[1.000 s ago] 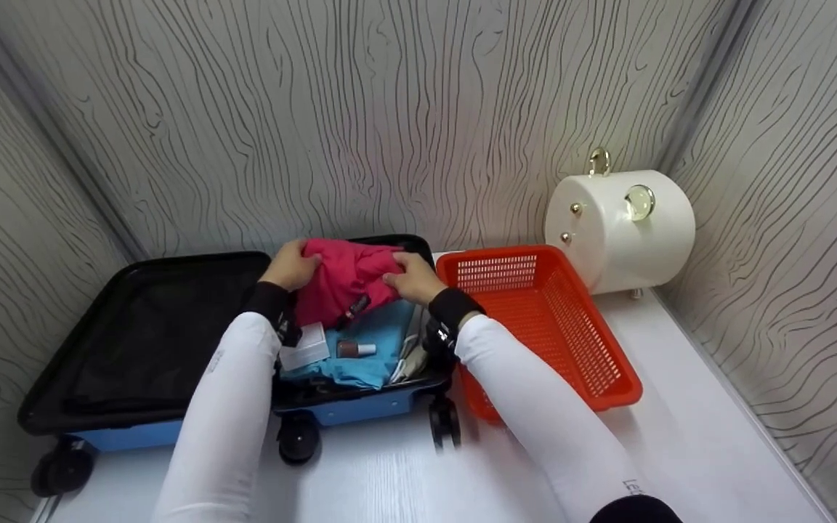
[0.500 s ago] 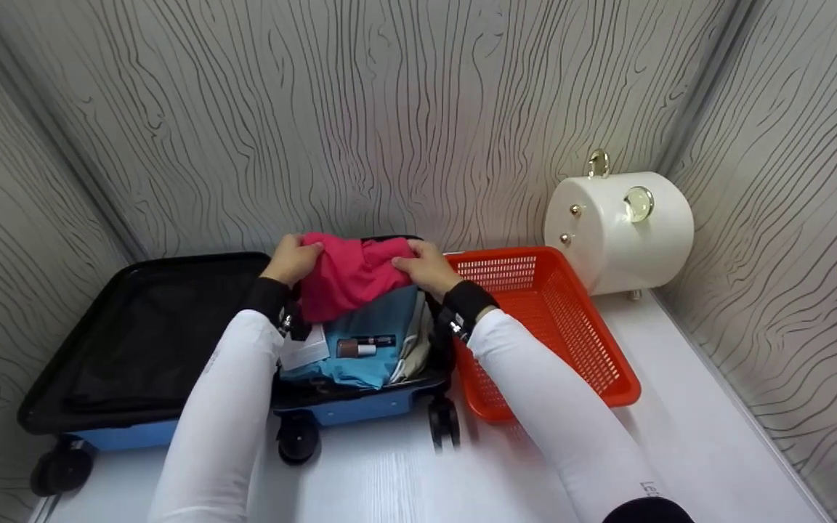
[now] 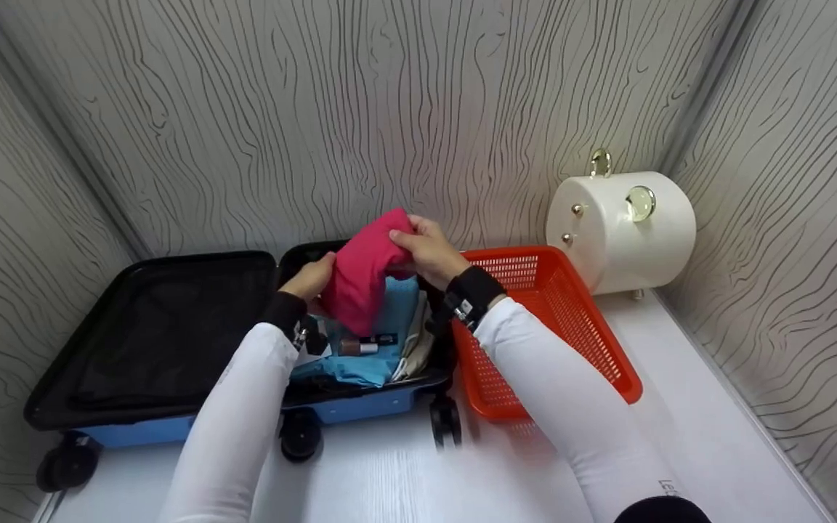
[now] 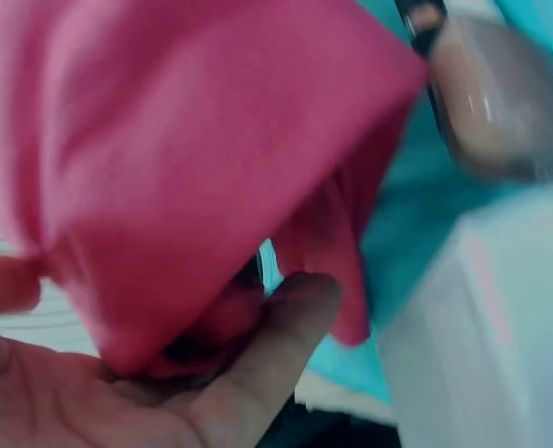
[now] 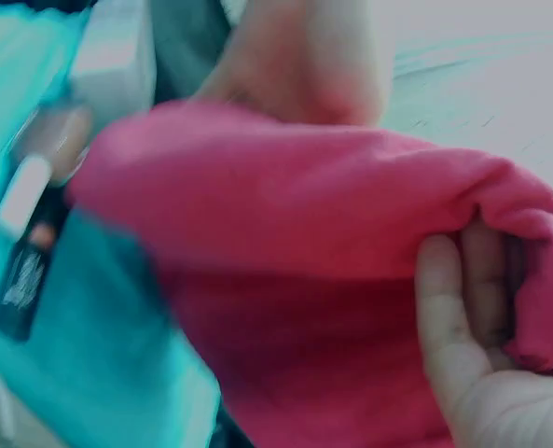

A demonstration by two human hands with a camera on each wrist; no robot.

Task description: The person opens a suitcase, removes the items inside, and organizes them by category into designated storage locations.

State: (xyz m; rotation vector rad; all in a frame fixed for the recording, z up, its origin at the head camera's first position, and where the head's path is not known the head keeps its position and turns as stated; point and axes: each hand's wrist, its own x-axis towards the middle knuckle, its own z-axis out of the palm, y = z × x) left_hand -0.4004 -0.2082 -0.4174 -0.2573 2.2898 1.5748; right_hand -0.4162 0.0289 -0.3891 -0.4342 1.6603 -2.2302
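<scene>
Both hands hold a folded pink cloth [image 3: 366,272] above the right half of an open blue suitcase [image 3: 368,405]. My left hand [image 3: 311,279] grips its lower left edge. With thumb and fingers, my right hand [image 3: 431,250] pinches the raised upper right corner; in the right wrist view its fingers [image 5: 444,308] are partly tucked into a fold. Under the cloth lies blue fabric [image 3: 360,370], bearing a small brown bottle with a white cap [image 3: 351,347] and a slim black tube [image 5: 20,289]. A white box [image 4: 490,327] lies near the left wrist, partly hidden in the head view.
The suitcase's black left half [image 3: 164,327] lies open beside the packed half. A red perforated basket [image 3: 487,392] stands right of the suitcase. Behind it, against the wall, is a white cylindrical case [image 3: 636,240] with gold fittings. Beige fabric [image 3: 415,345] edges the packed half.
The black tube, earlier against the cloth, now lies beside the brown bottle. My right hand has raised its corner of the cloth while my left has moved right and lower, tilting the cloth.
</scene>
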